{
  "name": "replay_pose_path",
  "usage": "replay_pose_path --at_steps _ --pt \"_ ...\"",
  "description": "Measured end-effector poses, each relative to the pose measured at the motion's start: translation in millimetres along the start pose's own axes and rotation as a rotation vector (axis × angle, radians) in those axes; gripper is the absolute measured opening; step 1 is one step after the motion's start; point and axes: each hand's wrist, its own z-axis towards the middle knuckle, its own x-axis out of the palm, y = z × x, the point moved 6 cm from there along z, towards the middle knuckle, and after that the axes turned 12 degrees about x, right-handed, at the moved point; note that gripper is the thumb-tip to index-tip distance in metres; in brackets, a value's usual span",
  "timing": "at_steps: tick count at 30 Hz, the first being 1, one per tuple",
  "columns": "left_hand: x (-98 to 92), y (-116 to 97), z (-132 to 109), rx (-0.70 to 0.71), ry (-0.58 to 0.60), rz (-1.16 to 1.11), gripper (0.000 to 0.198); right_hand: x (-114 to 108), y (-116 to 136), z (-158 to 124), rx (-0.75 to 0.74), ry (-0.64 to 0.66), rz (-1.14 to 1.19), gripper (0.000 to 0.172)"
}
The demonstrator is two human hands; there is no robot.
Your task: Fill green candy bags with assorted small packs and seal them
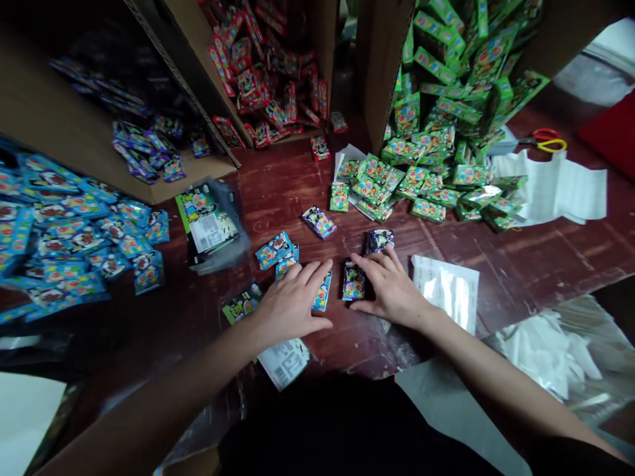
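My left hand (292,301) lies over a small blue box (322,292), fingers stretched and thumb spread below it; part of that box is hidden. Two more blue boxes (274,250) lie just beyond these fingers. My right hand (391,291) spans a small dark purple box (353,281), index finger at its top edge and thumb at its bottom edge. Under and behind the right fingertips sits another dark purple box (380,239). A single purple box (319,222) rests farther up the table. Partly beneath my left forearm is a printed black-and-green bag (284,360).
Cartons hold red boxes (268,73), green boxes (446,73) and purple boxes (149,145). Blue boxes (74,231) are heaped at left; green ones spill onto the table (278,178). Printed bags (211,221), a clear bag (446,291) and scissors (546,140) lie around.
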Motion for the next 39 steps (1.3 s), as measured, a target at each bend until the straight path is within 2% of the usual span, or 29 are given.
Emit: replay_pose_path --at_steps 3,6,8,10,12,15,18,20,21,23,26,30,32,35,37,39 --pt "0.9 9 6 0.003 0.006 0.027 0.104 1 2 6 -0.030 0.016 -0.016 0.096" --pt "2.9 16 20 -0.076 -0.050 0.055 0.111 4 9 17 -0.054 0.019 -0.035 0.093" --pt "2.8 16 29 -0.084 -0.068 0.072 0.113 3 13 26 -0.079 0.023 -0.054 0.097" --pt "-3.4 17 30 -0.059 -0.077 0.086 0.115 -5 13 33 -0.121 0.033 -0.069 0.105" --pt "-18.1 25 24 -0.049 -0.104 0.110 0.116 -21 3 36 -0.136 0.032 -0.089 0.111" --pt "-47.2 61 5 -0.165 -0.165 0.154 0.111 -47 -33 39 -0.053 0.011 -0.160 0.113" --pt "-61.7 106 -12 -0.319 -0.126 0.073 0.107 -56 -66 43 0.008 0.051 -0.212 0.103" --pt "-65.4 121 -17 -0.355 -0.105 -0.003 0.098 -55 -73 43 0.005 0.063 -0.204 0.093" --pt "-68.5 122 -19 -0.358 -0.128 -0.014 0.091 -55 -72 41 -0.001 0.045 -0.187 0.089" --pt "-76.7 109 -25 -0.358 -0.221 0.001 0.083 -58 -62 29 -0.010 -0.016 -0.132 0.087" --pt "-76.7 66 -36 -0.354 -0.284 -0.073 0.077 -61 -39 -1 -0.019 -0.029 0.008 0.085" --pt "-46.4 -1 -43 -0.283 -0.206 -0.266 0.049 -51 -12 -35 -0.003 0.056 0.221 0.085" --pt "-25.9 -22 -40 -0.294 -0.198 -0.344 0.039 -41 -4 -44 0.004 0.075 0.332 0.086" --pt "1.0 -35 -34 -0.365 -0.191 -0.419 0.041 -26 3 -53 -0.001 0.057 0.493 0.067" --pt "10.2 -36 -33 -0.400 -0.174 -0.403 0.055 -16 4 -59 0.023 0.024 0.521 0.047" --pt "11.0 -34 -36 -0.393 -0.157 -0.341 0.074 -6 2 -65 0.054 0.045 0.471 0.034"
